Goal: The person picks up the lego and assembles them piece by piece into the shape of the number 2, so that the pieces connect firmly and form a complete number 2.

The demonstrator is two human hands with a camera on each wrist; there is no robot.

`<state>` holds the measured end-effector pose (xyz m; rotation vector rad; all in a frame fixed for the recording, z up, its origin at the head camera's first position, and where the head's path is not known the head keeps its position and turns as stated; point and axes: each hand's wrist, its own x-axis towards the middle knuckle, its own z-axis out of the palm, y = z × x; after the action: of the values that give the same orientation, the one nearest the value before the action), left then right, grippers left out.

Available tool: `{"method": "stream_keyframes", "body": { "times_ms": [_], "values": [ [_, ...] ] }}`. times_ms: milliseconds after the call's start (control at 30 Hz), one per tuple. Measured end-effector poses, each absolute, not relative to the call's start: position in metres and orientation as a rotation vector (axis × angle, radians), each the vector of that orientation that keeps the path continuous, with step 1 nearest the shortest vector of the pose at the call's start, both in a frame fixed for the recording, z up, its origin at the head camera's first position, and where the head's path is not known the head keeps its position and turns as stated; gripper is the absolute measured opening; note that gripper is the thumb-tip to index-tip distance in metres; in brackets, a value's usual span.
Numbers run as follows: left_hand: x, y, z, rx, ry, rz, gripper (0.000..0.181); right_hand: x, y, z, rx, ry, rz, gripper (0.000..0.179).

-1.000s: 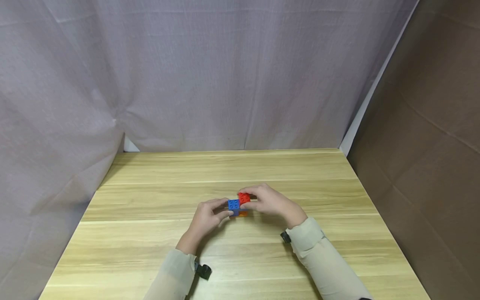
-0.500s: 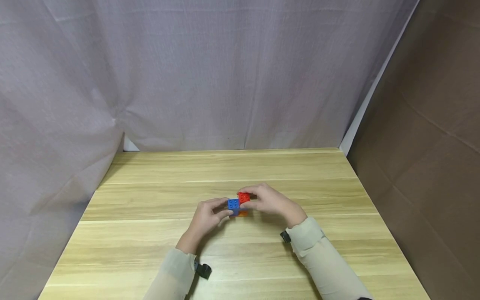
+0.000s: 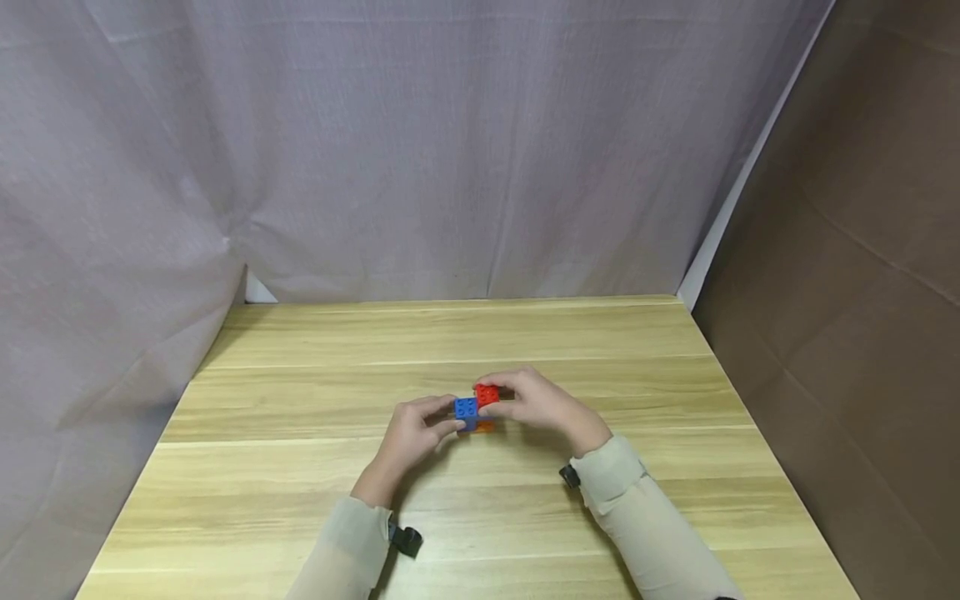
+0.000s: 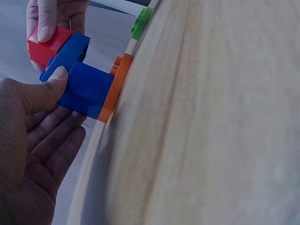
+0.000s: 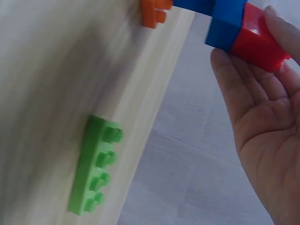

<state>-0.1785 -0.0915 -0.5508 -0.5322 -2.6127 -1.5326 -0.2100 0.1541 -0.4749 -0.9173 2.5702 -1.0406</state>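
A small stack of toy building bricks stands mid-table. Its base is a flat orange brick (image 4: 115,89). On that sits a blue brick (image 4: 88,86), topped by another blue brick (image 4: 70,51) that overhangs to the right. A red brick (image 3: 487,394) is seated on the overhanging end. My left hand (image 3: 415,431) pinches the blue bricks from the left, its thumb near where they join. From the right, my right hand (image 3: 543,404) holds the red brick between thumb and fingers. The hands hide parts of the stack in the head view.
A green brick (image 5: 96,166) with a row of studs lies on the wooden table (image 3: 480,517) near the stack. It is hidden in the head view. Grey cloth (image 3: 375,150) hangs behind the table, and a brown panel (image 3: 847,292) stands along the right.
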Motion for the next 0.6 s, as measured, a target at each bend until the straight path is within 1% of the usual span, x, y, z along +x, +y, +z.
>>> {"method": "stream_keyframes", "body": {
  "times_ms": [233,600],
  "values": [
    [-0.1788,-0.0912,-0.5507,-0.508,-2.616,-1.517,0.044,-0.2066,0.1538,-0.4778,-0.884,2.543,-1.121,0.039],
    [-0.1788,-0.0899,-0.5492,-0.504,-2.646,-1.516,0.047,-0.2075,0.1551,-0.4817,-0.943,2.575,-1.098,0.038]
  ]
}}
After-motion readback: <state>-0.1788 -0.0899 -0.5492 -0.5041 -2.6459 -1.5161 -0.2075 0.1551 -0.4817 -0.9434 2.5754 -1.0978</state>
